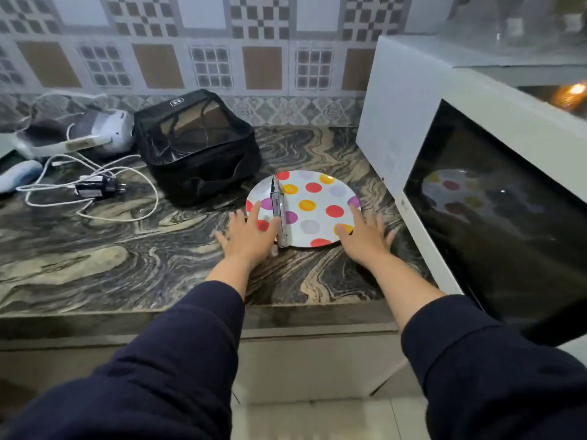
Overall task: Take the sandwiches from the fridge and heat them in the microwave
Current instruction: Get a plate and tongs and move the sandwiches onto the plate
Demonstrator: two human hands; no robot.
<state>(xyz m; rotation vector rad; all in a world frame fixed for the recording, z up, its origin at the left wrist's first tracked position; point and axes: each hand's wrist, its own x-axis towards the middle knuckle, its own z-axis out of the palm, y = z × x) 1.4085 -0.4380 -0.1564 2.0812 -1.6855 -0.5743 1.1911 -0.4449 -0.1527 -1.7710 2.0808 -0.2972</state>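
Head view: my left hand (251, 235) and right hand (365, 238) reach spread-fingered, gripping nothing, to the dotted plate (317, 204) near the worktop's (95, 265) front edge beside the microwave (476, 173). No sandwiches visible. I'd move the knife (279, 214) off first, I judge.

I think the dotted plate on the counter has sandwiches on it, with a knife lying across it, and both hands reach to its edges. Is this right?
Not quite: the head view shows no sandwiches on the polka-dot plate. It holds only the knife lying across its left part. The rest stands: the plate sits on the counter, and the left hand and right hand reach to its edges with fingers spread.
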